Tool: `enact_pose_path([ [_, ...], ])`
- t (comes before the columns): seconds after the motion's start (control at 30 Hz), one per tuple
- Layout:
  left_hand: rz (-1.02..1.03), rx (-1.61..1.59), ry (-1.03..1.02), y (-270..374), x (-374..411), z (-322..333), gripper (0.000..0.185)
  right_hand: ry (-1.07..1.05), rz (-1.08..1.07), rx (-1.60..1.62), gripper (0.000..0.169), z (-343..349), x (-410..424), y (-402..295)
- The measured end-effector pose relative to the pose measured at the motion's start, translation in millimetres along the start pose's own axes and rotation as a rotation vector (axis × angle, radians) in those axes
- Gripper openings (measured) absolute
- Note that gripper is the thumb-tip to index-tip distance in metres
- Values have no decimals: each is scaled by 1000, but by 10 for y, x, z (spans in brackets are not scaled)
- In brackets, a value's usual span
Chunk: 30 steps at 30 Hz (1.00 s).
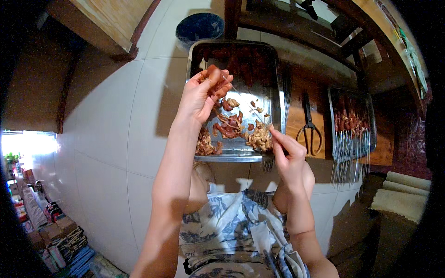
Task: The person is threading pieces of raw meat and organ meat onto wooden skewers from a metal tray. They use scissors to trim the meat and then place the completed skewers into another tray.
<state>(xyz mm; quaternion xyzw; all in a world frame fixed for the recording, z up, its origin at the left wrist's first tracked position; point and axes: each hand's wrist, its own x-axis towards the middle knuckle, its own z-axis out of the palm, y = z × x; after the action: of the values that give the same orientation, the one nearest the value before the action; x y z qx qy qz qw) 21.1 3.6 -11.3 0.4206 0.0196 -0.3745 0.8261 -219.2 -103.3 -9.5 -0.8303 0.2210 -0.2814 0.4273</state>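
Over a metal tray (227, 158) my left hand (205, 90) pinches a piece of raw meat (215, 74) at one end of a thin metal skewer (255, 110). My right hand (288, 149) grips the skewer's other end, above the tray's lower right corner. Beneath the hands, the tray holds reddish meat strips (227, 128), a heap of pale meat or fat pieces (259, 137) and a mixed heap (207, 144) at the lower left. More dark red meat (247, 59) lies in shadow at the tray's far end.
Right of the tray, black-bladed scissors (308, 125) rest on a wooden board (293, 93). A smaller metal tray (373, 128) holds loaded meat skewers (351, 128), their bare ends overhanging the near edge. Behind stands a dark bucket (200, 27). Wooden furniture (326, 38) rises at the upper right.
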Motion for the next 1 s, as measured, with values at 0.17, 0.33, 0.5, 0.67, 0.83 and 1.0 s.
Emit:
enact_pose_path([
  [0.17,3,-6,-28,-25,-6,49,18,-27,39,-43,29,-69,-26,-32],
  [0.33,26,3,-54,-36,-31,89,19,-21,83,-15,27,-116,-11,-46],
  [0.5,-15,39,-100,-85,-72,145,23,-21,98,9,25,-150,-31,13],
  [0.67,-51,39,-168,-84,-94,163,22,-34,153,30,24,-164,-24,17],
  [0.83,-79,79,-220,-193,-165,237,23,-18,183,103,21,-105,-78,53],
  [1.0,-125,155,-225,-339,-250,290,24,-4,234,166,19,-34,-40,-22],
])
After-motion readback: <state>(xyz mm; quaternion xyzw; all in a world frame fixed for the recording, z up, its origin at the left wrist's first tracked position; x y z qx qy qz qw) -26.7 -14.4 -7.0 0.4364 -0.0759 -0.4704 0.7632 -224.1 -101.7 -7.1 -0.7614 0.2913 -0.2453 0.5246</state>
